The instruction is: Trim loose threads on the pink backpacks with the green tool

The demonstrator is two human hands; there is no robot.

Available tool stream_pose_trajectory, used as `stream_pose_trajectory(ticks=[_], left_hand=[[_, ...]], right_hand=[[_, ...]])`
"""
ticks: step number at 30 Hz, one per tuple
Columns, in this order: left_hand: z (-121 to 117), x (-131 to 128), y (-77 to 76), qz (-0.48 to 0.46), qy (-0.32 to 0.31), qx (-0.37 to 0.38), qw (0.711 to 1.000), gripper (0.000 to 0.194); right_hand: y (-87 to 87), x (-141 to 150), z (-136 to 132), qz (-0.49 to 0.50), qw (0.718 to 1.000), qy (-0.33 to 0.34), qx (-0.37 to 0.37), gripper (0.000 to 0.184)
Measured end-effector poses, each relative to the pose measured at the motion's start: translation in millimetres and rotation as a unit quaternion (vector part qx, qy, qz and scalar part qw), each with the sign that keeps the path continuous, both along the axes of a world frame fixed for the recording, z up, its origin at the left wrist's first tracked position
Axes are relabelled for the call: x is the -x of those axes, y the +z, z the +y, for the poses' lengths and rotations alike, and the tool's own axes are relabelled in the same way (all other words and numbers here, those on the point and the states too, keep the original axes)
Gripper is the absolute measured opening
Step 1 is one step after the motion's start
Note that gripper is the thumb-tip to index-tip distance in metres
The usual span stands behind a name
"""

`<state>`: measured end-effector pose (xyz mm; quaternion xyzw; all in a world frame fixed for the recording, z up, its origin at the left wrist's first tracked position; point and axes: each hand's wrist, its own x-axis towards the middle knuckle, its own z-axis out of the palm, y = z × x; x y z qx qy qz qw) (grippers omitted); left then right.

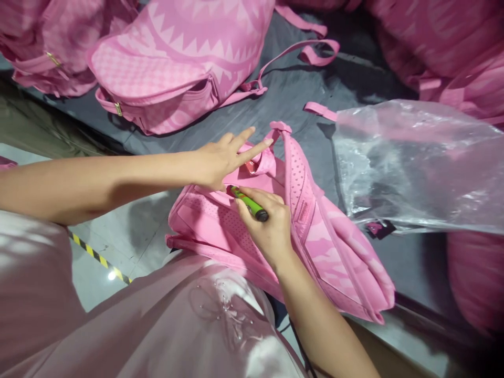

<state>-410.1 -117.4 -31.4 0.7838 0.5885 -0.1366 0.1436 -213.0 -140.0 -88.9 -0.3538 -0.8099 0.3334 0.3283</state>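
Observation:
A pink backpack (326,231) lies across the table's edge, close against my body, with its strap side facing up. My right hand (270,220) grips a green marker pen (250,202) with a dark end, its other end near the pink fabric below the top handle. Spread over the upper part of the backpack is my left hand (226,157), its fingers stretched out beside the folded handle strap (265,163). Part of the fabric near the marker's tip is hidden by my left hand.
Another pink backpack (169,79) with a shark-tooth pattern lies ahead, its strap trailing right. A clear plastic bag (413,173) lies to the right. More pink backpacks (441,37) stand at the far right and far left (59,47). The table has a grey cover (287,84).

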Motion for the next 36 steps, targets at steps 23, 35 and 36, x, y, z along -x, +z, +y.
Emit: stream_pose_trajectory(ticks=[23,35,36], left_hand=[[5.8,7.6,1.9,-0.035,0.02,0.051,0.998,0.128],[3.2,12.3,-8.9,-0.091,0.021,0.03,0.995,0.125],[3.5,12.3,-9.1,-0.092,0.023,0.03,0.995,0.125]], right_hand=[[3.8,6.9,-3.0,-0.002,1.0,0.004,0.006,0.021],[9.3,13.1,-10.3,-0.04,0.997,-0.011,-0.058,0.02],[10.5,13.0,-10.7,-0.046,0.997,-0.008,-0.058,0.02]])
